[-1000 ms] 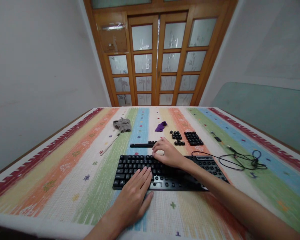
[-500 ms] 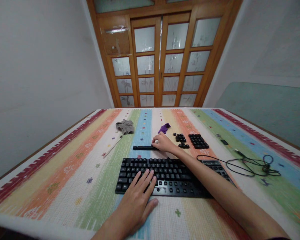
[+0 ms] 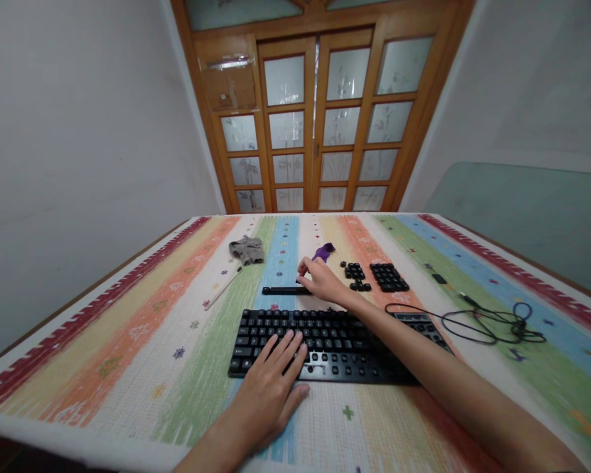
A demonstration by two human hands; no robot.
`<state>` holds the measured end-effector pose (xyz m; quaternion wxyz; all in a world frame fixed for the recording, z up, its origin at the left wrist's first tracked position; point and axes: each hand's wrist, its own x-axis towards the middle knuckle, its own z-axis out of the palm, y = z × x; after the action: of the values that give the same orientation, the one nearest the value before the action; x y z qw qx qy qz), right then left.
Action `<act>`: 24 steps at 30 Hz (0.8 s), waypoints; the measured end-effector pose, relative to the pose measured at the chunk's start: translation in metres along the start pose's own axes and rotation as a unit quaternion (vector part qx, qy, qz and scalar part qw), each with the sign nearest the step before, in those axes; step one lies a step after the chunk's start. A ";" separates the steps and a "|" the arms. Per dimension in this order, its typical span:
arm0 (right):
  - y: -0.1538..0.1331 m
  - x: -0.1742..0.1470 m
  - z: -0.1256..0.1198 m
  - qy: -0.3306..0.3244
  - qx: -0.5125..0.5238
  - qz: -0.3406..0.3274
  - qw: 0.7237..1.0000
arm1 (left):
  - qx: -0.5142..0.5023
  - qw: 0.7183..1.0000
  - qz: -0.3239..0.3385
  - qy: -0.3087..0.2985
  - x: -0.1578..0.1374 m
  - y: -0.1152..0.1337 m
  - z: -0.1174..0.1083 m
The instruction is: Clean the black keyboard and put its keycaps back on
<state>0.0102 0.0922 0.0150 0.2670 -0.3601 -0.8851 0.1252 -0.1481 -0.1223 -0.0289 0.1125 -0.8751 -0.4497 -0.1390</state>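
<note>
A black keyboard [image 3: 335, 368] lies in front of me, with keycaps on its left and upper parts and bare key posts along the lower middle. My left hand [image 3: 273, 378] rests flat on its left side, fingers stretched out over the keys. Beyond the keyboard, my right hand [image 3: 320, 279] is pinched just above the right end of a row of loose black keycaps [image 3: 283, 290] that includes a long bar. A small dark keycap shows at its fingertips, mostly hidden by the fingers. My right forearm crosses above the keyboard's right part and covers some of it.
Loose keycaps stand in groups, a smaller cluster [image 3: 355, 271] and a number-pad block [image 3: 389, 277]. A cable [image 3: 492, 322] lies coiled at the right. Farther back are a grey cloth [image 3: 246, 249], a thin stick [image 3: 221, 289] and a purple cloth [image 3: 324, 251]. A striped cloth covers the table.
My right hand has risen slightly from the keycap row, and a dark keycap now shows at its fingertips. My left hand stays on the keyboard.
</note>
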 end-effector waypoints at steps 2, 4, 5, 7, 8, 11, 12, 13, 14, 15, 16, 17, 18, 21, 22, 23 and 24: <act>-0.008 -0.013 -0.010 0.011 0.021 -0.019 1.000 | 0.001 1.000 -0.001 -0.001 0.000 0.000 -0.001; -0.017 -0.031 -0.019 0.018 0.061 -0.040 0.997 | 0.000 1.000 -0.001 0.000 0.000 -0.001 -0.003; -0.021 -0.041 -0.023 0.017 0.083 -0.047 0.995 | 0.000 1.000 0.000 0.001 0.000 -0.001 -0.003; -0.031 -0.064 -0.029 0.001 0.112 -0.050 0.992 | 0.002 1.000 0.002 0.006 0.001 -0.002 -0.004; -0.035 -0.075 -0.031 -0.007 0.120 -0.048 0.992 | 0.003 1.000 0.005 0.008 0.001 -0.002 -0.004; -0.045 -0.106 -0.030 -0.028 0.137 -0.037 0.989 | 0.008 1.000 0.017 0.010 0.003 -0.002 -0.006; -0.047 -0.114 -0.028 -0.033 0.140 -0.039 0.989 | 0.008 1.000 0.020 0.010 0.003 -0.003 -0.007; -0.048 -0.122 -0.026 -0.037 0.140 -0.043 0.988 | 0.006 1.000 0.023 0.010 0.004 -0.003 -0.007; -0.049 -0.128 -0.023 -0.039 0.140 -0.047 0.988 | 0.004 1.000 0.024 0.010 0.004 -0.003 -0.007; -0.049 -0.133 -0.019 -0.038 0.138 -0.051 0.988 | 0.002 1.000 0.026 0.011 0.004 -0.003 -0.006; -0.049 -0.137 -0.016 -0.038 0.135 -0.056 0.989 | 0.002 1.000 0.027 0.010 0.004 -0.003 -0.005; -0.048 -0.140 -0.012 -0.038 0.131 -0.059 0.989 | 0.003 1.000 0.028 0.008 0.004 -0.003 -0.004; -0.048 -0.143 -0.009 -0.038 0.128 -0.064 0.989 | 0.006 1.000 0.029 0.006 0.004 -0.003 -0.003; -0.048 -0.146 -0.002 -0.030 0.118 -0.079 0.989 | 0.013 0.999 0.032 0.007 0.002 -0.003 0.001; -0.048 -0.147 0.000 -0.023 0.114 -0.083 0.990 | 0.015 0.999 0.034 0.009 0.002 -0.003 0.002; -0.049 -0.147 0.001 -0.014 0.112 -0.089 0.990 | 0.017 0.999 0.037 0.012 0.001 -0.003 0.003; -0.049 -0.147 0.002 -0.005 0.110 -0.093 0.990 | 0.018 0.999 0.039 0.013 0.001 -0.003 0.004</act>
<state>0.0686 -0.0461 -0.0222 0.3108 -0.2440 -0.8970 0.1979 -0.1496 -0.1189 -0.0322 0.1399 -0.8877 -0.4165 -0.1381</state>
